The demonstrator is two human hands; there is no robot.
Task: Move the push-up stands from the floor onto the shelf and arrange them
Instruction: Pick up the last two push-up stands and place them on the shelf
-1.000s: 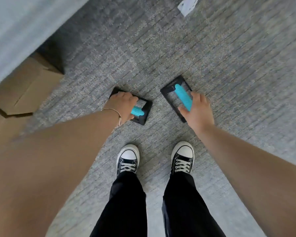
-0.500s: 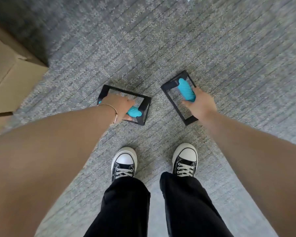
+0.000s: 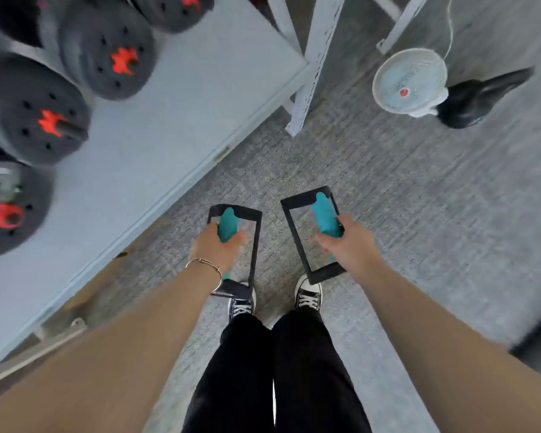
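Two push-up stands, black rectangular frames with teal handles, hang in the air above the grey carpet. My left hand (image 3: 215,246) grips the teal handle of the left push-up stand (image 3: 253,232). My right hand (image 3: 349,242) holds the handle of the right push-up stand (image 3: 295,228). Both stands are in front of my feet. The pale grey shelf (image 3: 169,120) lies to the left, its edge just left of the left stand.
Several black dumbbell plates with red hubs (image 3: 107,51) fill the shelf's left part. A white shelf upright (image 3: 310,73) stands ahead. A small white fan (image 3: 409,81) and a black kettlebell (image 3: 475,98) sit on the carpet at the right. My shoes (image 3: 308,293) are below the stands.
Both hands have lifted the stands off the carpet. The view has risen and turned, so the shelf with dumbbells, the fan and the kettlebell now show; the cardboard box is gone from view.
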